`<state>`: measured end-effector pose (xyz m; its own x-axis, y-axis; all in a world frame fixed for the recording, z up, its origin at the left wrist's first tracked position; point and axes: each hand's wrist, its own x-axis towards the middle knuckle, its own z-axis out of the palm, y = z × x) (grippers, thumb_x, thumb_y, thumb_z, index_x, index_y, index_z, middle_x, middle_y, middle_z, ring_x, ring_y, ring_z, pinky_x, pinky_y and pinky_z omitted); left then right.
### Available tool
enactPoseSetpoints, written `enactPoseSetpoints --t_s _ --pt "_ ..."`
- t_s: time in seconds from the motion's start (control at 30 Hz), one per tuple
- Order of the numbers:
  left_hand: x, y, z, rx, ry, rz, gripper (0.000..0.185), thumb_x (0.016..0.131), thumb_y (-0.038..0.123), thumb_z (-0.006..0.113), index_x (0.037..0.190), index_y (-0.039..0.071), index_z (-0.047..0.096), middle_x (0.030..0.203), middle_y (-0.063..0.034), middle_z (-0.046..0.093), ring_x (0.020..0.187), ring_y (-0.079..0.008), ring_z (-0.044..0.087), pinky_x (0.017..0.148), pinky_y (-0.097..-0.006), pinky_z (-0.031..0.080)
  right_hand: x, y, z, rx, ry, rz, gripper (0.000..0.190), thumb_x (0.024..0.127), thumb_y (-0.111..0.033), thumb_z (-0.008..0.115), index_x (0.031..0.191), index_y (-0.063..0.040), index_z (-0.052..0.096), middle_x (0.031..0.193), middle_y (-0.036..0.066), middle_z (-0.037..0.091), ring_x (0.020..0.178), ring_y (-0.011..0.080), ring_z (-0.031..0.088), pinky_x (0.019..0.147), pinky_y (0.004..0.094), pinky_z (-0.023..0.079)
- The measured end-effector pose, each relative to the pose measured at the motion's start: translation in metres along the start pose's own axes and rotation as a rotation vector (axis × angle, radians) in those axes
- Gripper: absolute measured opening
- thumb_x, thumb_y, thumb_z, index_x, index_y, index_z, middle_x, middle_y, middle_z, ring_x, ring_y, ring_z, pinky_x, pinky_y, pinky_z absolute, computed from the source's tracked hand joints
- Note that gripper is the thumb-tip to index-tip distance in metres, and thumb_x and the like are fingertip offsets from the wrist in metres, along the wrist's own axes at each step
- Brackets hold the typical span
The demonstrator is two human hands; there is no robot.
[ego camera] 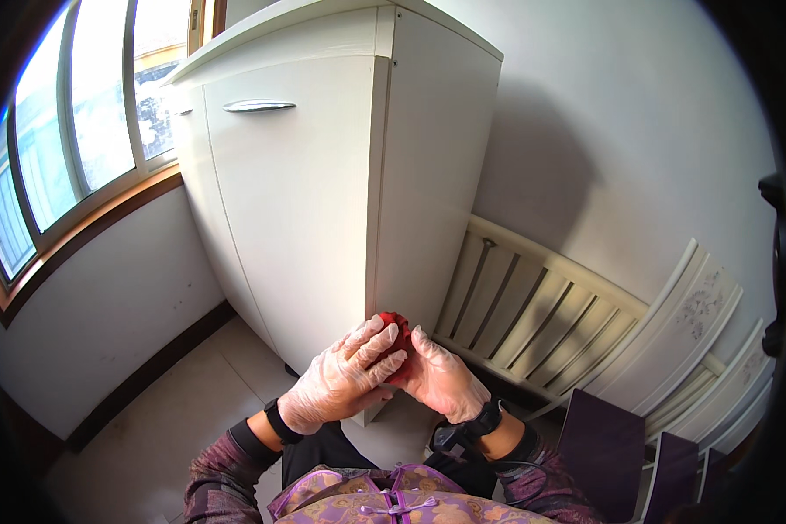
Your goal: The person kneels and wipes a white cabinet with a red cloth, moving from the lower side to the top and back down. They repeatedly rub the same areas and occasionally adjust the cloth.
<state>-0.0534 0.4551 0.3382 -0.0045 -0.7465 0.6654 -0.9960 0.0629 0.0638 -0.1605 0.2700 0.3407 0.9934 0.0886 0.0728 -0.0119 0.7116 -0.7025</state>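
Observation:
A crumpled red cloth point(398, 340) is pressed between my two hands, low in the middle of the view. My left hand point(344, 373), in a clear plastic glove, lies over it from the left with its fingers spread across it. From the right my right hand point(442, 376), also in a clear glove, cups the cloth, its thumb raised beside it. Parts of the cloth and some fingers are hidden. Just beyond the hands stands a white cabinet point(295, 196) with a silver handle point(259, 106).
A radiator point(530, 308) runs along the wall right of the cabinet. White chairs point(684, 314) with printed flower backs and dark seats point(602, 445) stand at the lower right. A window with a wooden sill point(105, 216) is at the left, above the tiled floor point(170, 406).

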Motion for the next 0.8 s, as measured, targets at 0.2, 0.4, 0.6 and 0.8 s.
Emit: enactPoseSetpoints --t_s 0.2,0.4,0.6,0.8 --pt "0.012 -0.014 -0.026 -0.093 0.115 0.052 0.054 0.075 -0.005 0.076 0.127 0.006 0.067 0.143 -0.0181 0.059 0.128 -0.0407 0.061 0.098 -0.0443 0.059 -0.004 -0.009 -0.010 -0.053 -0.124 0.017 0.055 0.109 -0.042 0.050 0.151 -0.007 0.047 0.146 0.014 0.057 0.131 0.0290 0.059 0.110 0.0481 0.049" --pt "0.077 -0.046 -0.101 0.002 0.713 0.099 0.048 0.084 -0.018 0.064 0.128 0.000 0.063 0.143 -0.0259 0.058 0.130 -0.0427 0.060 0.104 -0.0461 0.053 -0.014 -0.024 -0.051 -0.410 0.040 -0.238 0.059 0.106 -0.038 0.059 0.150 -0.002 0.045 0.137 0.019 0.062 0.118 0.0264 0.065 0.105 0.0406 0.052" --pt "0.141 -0.041 -0.093 0.130 0.671 0.136 0.054 0.086 -0.008 0.068 0.138 0.004 0.062 0.158 -0.0232 0.043 0.145 -0.0442 0.043 0.117 -0.0521 0.041 -0.049 -0.027 -0.134 -1.618 0.393 -0.404 0.041 0.104 -0.024 0.058 0.137 0.000 0.059 0.122 0.016 0.070 0.115 0.0292 0.067 0.099 0.0381 0.052" --pt "0.150 -0.056 -0.089 0.295 0.559 0.314 0.055 0.081 -0.005 0.070 0.135 0.005 0.065 0.150 -0.0181 0.054 0.145 -0.0427 0.044 0.118 -0.0543 0.039 -0.110 -0.012 -0.193 -1.888 0.156 -0.203 0.037 0.098 -0.024 0.062 0.129 -0.003 0.062 0.125 0.020 0.066 0.114 0.0390 0.064 0.099 0.0432 0.052"
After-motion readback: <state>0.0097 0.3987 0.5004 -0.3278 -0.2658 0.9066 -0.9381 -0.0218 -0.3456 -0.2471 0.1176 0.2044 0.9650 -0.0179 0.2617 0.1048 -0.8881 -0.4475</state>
